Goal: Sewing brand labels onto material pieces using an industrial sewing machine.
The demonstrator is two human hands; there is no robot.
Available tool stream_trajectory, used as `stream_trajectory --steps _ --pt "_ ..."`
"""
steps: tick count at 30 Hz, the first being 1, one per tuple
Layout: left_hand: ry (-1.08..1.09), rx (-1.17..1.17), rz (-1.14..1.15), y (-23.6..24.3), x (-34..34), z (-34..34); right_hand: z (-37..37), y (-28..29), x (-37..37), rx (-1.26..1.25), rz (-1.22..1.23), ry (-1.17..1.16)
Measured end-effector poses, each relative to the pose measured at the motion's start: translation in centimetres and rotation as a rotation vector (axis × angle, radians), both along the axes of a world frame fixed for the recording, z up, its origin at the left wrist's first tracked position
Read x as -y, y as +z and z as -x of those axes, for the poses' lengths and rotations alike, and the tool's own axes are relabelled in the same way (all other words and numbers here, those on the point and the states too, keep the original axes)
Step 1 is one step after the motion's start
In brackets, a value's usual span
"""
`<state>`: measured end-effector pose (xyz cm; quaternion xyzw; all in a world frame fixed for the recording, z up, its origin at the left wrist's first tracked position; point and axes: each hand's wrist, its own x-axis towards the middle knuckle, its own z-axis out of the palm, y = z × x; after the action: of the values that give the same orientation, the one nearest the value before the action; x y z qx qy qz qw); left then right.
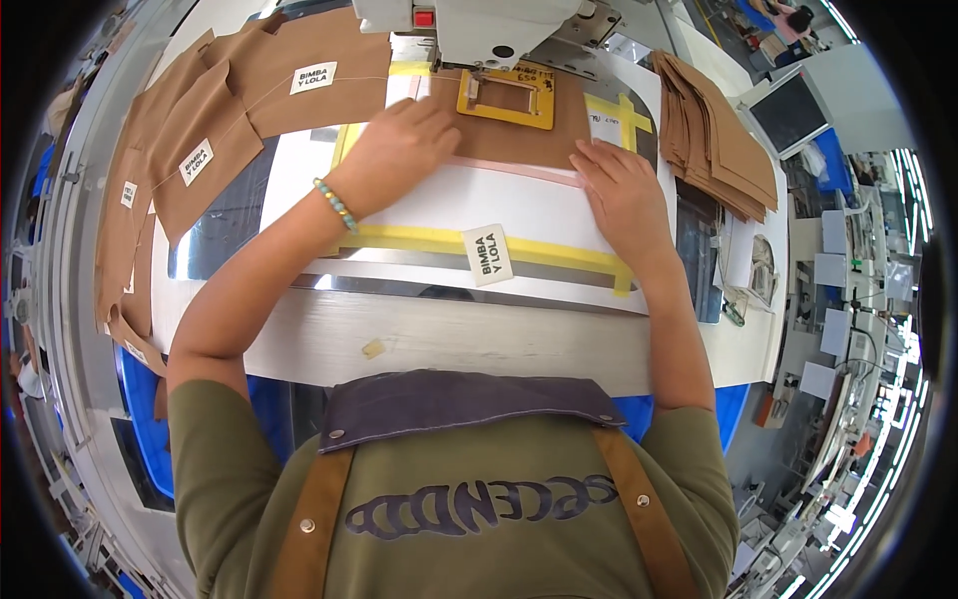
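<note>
A brown fabric panel [489, 143] lies under a sewing machine head [489, 35] on a white sheet [439, 200] edged with yellow tape. Over the panel sits a yellow rectangular clamp frame [544, 108] with a window in the middle. My left hand [407, 150] rests at the panel's left edge, its fingers bent but apart. On the opposite side my right hand [621, 195] touches the panel's right edge with fingers stretched out. A pale strip runs along the panel's near edge. Closer to me, a loose white printed label [487, 255] lies across the tape.
Brown panels with white labels [197, 162], joined by threads, drape over the table's left side. A stack of brown panels [714, 135] lies at the right, by a dark screen [790, 112]. Small snips [733, 313] lie near the right edge. Blue bins [148, 429] show below the table.
</note>
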<state>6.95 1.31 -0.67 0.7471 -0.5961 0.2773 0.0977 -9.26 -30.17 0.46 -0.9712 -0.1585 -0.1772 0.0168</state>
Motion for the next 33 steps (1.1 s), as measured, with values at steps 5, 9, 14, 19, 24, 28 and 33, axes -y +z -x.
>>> stream_trajectory --steps 5,9,14,19,24,28,33 --pt "0.104 -0.161 -0.090 -0.8 -3.8 -1.2 -0.5 0.1 -1.4 -0.136 -0.028 -0.014" --pt "0.196 -0.258 -0.094 -0.9 -4.5 0.8 -0.2 0.0 -1.1 -0.136 0.033 -0.032" --pt "0.231 -0.369 -0.100 -0.8 -4.4 2.3 0.4 0.3 -0.9 -0.152 0.001 -0.021" --pt "0.250 -0.429 -0.144 -0.7 -4.0 2.2 0.0 0.7 -1.1 -0.148 -0.019 -0.024" --pt "0.226 -0.427 -0.143 -0.6 -4.2 2.1 1.5 -0.6 -1.6 -0.194 -0.005 -0.046" --pt "0.195 -0.479 -0.148 -0.6 -4.7 2.3 2.5 -1.0 -1.7 -0.209 -0.026 -0.050" --pt "0.235 -0.513 -0.053 -0.5 -5.0 3.3 2.3 -0.6 -1.0 -0.128 -0.203 -0.060"
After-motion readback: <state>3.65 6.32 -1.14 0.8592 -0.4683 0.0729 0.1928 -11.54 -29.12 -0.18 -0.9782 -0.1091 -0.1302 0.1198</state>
